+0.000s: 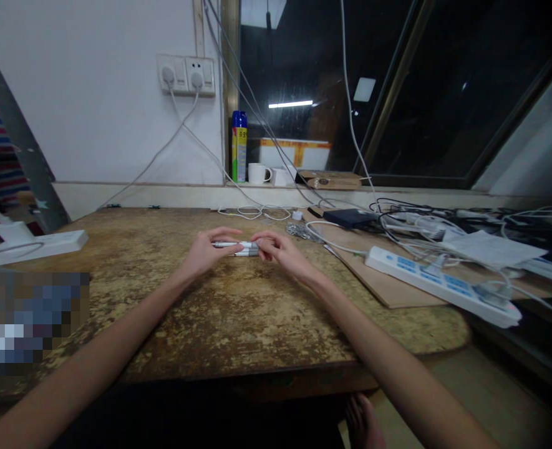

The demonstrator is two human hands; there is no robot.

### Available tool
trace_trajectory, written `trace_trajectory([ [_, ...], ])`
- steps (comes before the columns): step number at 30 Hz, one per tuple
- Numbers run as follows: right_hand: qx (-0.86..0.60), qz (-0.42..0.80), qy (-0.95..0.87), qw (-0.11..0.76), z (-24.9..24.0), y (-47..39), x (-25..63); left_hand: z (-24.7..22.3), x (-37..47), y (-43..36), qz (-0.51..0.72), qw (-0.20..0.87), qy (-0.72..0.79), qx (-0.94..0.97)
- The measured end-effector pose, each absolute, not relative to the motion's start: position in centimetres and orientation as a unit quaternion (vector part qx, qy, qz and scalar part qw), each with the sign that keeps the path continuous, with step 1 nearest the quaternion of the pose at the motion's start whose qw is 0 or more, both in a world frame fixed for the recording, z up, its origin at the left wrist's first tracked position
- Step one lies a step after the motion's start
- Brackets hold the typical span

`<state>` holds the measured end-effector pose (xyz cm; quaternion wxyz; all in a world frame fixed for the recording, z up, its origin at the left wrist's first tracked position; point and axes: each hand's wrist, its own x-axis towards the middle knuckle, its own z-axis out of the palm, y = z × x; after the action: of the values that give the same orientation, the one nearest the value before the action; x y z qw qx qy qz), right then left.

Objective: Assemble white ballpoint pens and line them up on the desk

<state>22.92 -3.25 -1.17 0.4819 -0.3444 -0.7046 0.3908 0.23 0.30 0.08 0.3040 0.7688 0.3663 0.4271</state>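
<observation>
Over the middle of the worn wooden table (257, 318), both my hands are at a few slim white-and-grey pens. My left hand (205, 249) is closed, its thumb and fingers along one pen (231, 244). At the other end of this pen, my right hand (276, 249) has its fingers curled and pinched together; the fingers hide that tip. Just below, close to the tabletop, lies another white-and-grey pen (246, 252), partly covered by my fingers. How many pens there are is hard to make out.
A white power strip (411, 274) lies on a brown board (373, 280) at the right, with tangled cables behind. Another power strip (46, 246) is at the left. On the sill stand a spray can (239, 146) and a white mug (258, 173).
</observation>
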Motion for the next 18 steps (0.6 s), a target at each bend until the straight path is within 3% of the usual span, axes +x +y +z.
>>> trace_trajectory([
  [6,-0.315,0.432,-0.735,0.417,-1.4,-3.2,23.2,-0.7,1.2,0.3,0.473,0.470,0.342,0.662],
  [11,-0.325,0.387,-0.672,0.541,-0.6,-2.3,21.5,-0.9,1.6,-0.1,0.429,0.487,0.316,0.692],
  [15,-0.320,0.398,-0.664,0.547,0.4,-1.1,19.5,-0.9,1.7,-0.1,0.419,0.470,0.323,0.706],
  [18,-0.293,0.426,-0.604,0.607,1.0,-0.4,18.6,-0.8,1.3,0.5,0.454,0.453,0.314,0.700],
])
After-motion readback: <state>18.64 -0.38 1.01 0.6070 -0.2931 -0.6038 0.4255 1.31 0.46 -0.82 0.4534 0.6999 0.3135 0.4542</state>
